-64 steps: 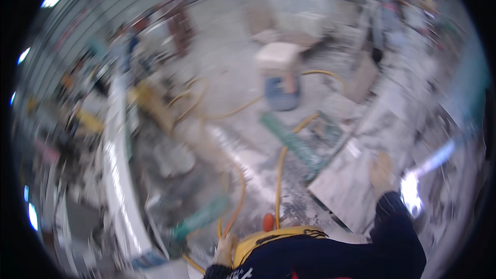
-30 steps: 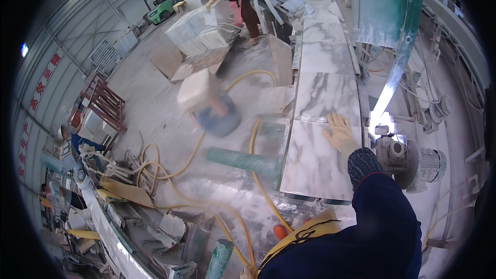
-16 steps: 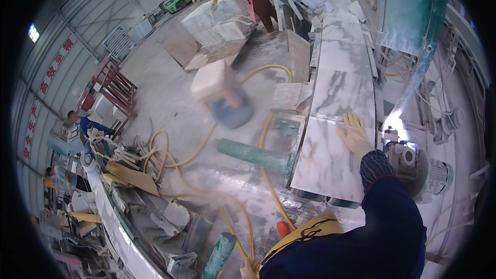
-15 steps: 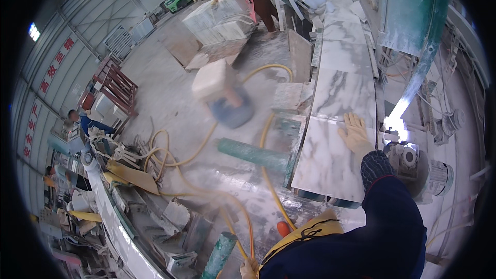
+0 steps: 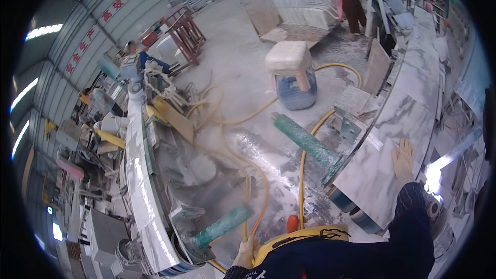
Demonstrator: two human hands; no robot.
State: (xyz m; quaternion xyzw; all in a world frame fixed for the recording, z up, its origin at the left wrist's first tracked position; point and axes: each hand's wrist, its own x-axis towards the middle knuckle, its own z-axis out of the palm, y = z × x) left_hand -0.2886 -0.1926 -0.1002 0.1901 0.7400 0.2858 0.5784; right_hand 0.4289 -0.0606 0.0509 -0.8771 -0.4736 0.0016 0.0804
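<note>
My right hand (image 5: 403, 157), in a pale yellow glove, lies flat with fingers stretched on a white marble slab (image 5: 361, 175) with grey veins. The slab is the near end of a row of marble slabs (image 5: 408, 98) on a long conveyor at my right. My left hand (image 5: 247, 251), gloved too, is low in front of my yellow apron (image 5: 305, 235). Its fingers look curled round an orange-yellow hose (image 5: 264, 196) that runs down to it, though the grip is partly hidden. A green roller (image 5: 225, 225) is just beside that hand.
A blue jug with a padded top (image 5: 297, 90) stands on the wet floor, with yellow hoses trailing about. Another green roller (image 5: 305, 139) juts from the right conveyor. A second slab line (image 5: 139, 175) curves along the left. People work farther off, one by stacked slabs (image 5: 305, 2).
My view has swung left, so the scene sits farther right and more of the left line shows. My right hand stays flat on the marble; more of my left hand is visible.
</note>
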